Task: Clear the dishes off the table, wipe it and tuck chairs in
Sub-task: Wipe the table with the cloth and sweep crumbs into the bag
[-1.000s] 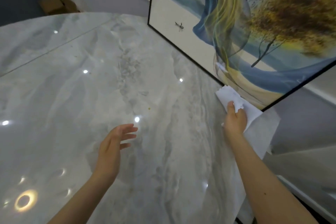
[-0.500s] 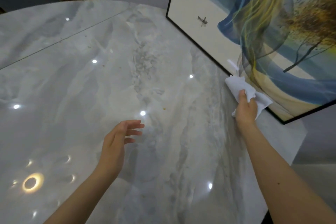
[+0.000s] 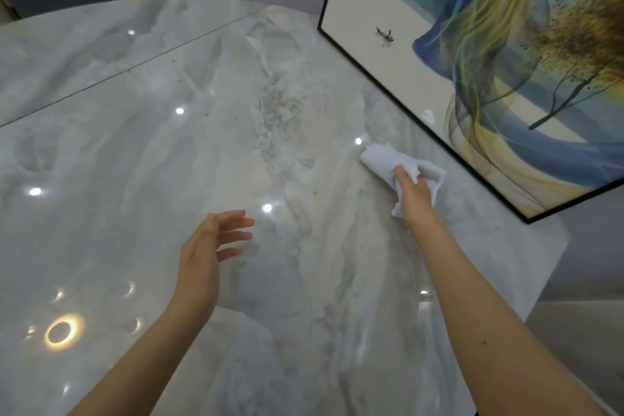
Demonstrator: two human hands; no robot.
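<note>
Head view: marble table point(image 3: 141, 152) bare of dishes, so wiping step in hand. Framed painting point(image 3: 398, 54) stands along far right edge. Right hand point(image 3: 417, 196) grasps white cloth point(image 3: 381, 159) pressed on tabletop near frame. Left hand point(image 3: 206, 252) hovers released, fingers spread. Crumb point(image 3: 314, 192) left of cloth; next stroke likely sweeps leftward over it.

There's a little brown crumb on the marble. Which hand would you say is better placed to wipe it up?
Probably the right hand: it already grips the cloth, pressed on the table, and the crumb lies just beside it. The left hand hovers open, holding nothing.
</note>
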